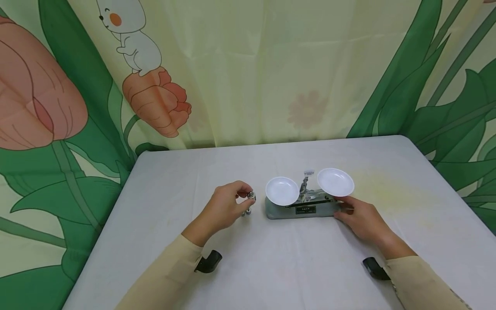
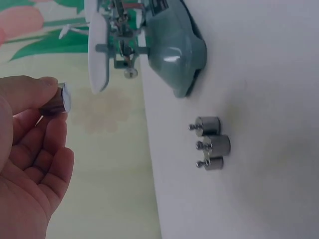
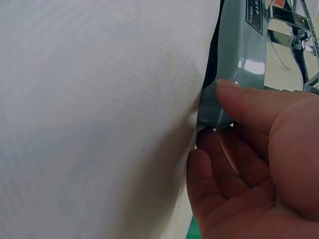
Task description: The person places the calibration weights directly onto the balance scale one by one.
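My left hand (image 1: pixel 224 206) pinches a small shiny metal weight (image 2: pixel 57 101) between thumb and fingers, raised above the table left of the balance scale (image 1: pixel 279 212). Below that hand, several knobbed metal weights (image 2: pixel 213 145) stand close together on the cloth; in the head view the hand partly covers them. The scale has a grey-green base and two white pans, the right pan (image 1: pixel 335 182) looking higher than the left pan (image 1: pixel 282 191). At the base's right end, my right hand (image 1: pixel 360 219) grips the corner, thumb (image 3: pixel 249 102) on the front face and fingers around the end.
A white cloth covers the table (image 1: pixel 271 267). Behind it hangs a pale yellow curtain (image 1: pixel 248 77) printed with flowers, leaves and a white animal on a carrot. Black wrist-worn devices (image 1: pixel 209 261) show below both sleeves.
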Demonstrator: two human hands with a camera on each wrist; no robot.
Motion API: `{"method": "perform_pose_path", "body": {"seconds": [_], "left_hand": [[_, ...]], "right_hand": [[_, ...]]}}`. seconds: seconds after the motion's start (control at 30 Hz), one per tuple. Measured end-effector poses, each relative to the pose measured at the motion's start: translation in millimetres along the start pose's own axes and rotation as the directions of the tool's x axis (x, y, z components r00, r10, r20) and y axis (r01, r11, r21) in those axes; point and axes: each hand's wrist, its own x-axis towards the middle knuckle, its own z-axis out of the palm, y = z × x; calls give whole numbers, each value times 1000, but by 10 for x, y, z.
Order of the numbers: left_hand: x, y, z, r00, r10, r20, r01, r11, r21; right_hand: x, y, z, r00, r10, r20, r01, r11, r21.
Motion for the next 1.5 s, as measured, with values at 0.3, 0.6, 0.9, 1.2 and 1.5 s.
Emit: {"method": "perform_pose_path", "body": {"seconds": [0.3, 0.6, 0.9, 1.2, 1.5], "left_hand": [[151, 97, 66, 999, 47, 17, -47, 999, -16], [295, 164, 181, 999, 27, 34, -25, 997, -69], [418, 220, 316, 999, -3, 52, 8, 995, -100], [492, 251, 445, 1000, -5, 29, 7, 999, -43], [541, 281, 512, 1000, -4, -11, 4, 999, 32]], "right_hand": [[-1, -5, 7, 1000, 12, 3, -12, 1000, 4], [3, 5, 26, 999, 34, 15, -34, 999, 4], [-7, 2, 47, 997, 77, 23, -77, 997, -6], [3, 1, 37, 998, 58, 23, -58, 998, -6], [-1, -4, 32, 999, 49, 17, -48, 999, -9]]}}
